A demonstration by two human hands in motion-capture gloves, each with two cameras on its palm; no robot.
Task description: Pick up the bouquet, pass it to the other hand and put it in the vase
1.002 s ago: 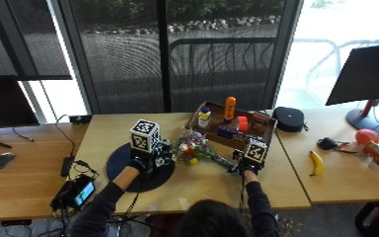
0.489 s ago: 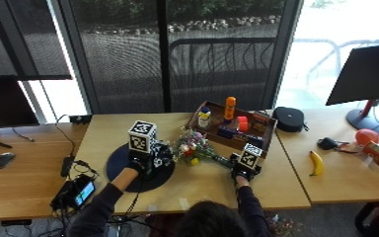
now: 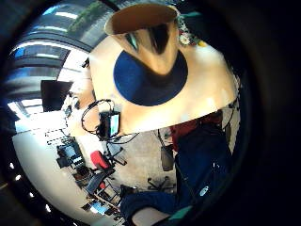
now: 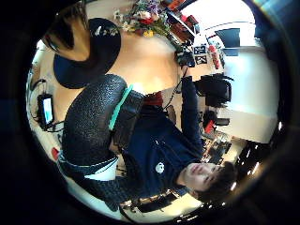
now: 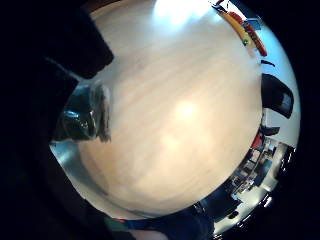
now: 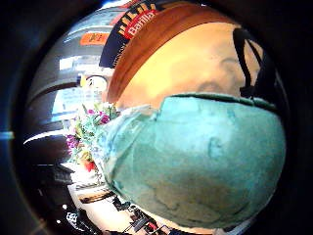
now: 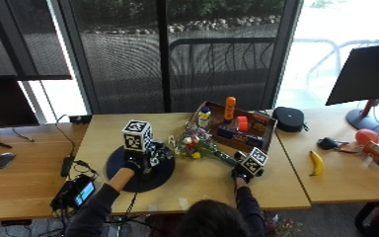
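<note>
At centre frame, the right hand [image 7: 241, 174] closes around the bouquet [image 7: 199, 146] stems for pickup; the left hand [image 7: 132, 164] touches the vase [image 7: 155, 157], grip unclear; next, lift and pass leftward.

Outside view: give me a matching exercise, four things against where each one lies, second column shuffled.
Things:
1. bouquet
2. banana
3. vase
4. orange bottle

Places:
A. in the wooden tray
B. on the dark round mat
C. on the table between the two hands
D. on the table right of the tray

Pairs: 1-C, 2-D, 3-B, 4-A
</note>
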